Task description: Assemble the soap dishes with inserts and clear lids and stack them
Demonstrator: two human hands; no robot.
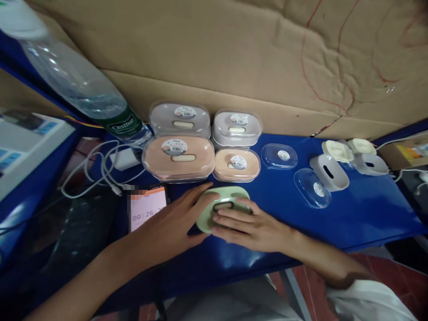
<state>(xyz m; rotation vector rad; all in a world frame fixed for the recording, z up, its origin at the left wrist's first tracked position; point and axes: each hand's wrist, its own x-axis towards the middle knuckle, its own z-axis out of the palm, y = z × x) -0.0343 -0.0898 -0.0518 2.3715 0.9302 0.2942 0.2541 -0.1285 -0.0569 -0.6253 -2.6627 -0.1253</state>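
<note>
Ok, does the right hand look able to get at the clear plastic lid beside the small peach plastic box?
Probably yes: only blue tabletop lies between the right hand and the clear lid, though that hand's fingers rest on the pale green oval container.

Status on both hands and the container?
Left hand and right hand on green container. Phone beside left forearm, partly covered. Clear lids lying off to the right.

Left hand (187, 214) and right hand (250, 225) face each other (forearms angled inward), fingers apparently slightly bent.
</note>
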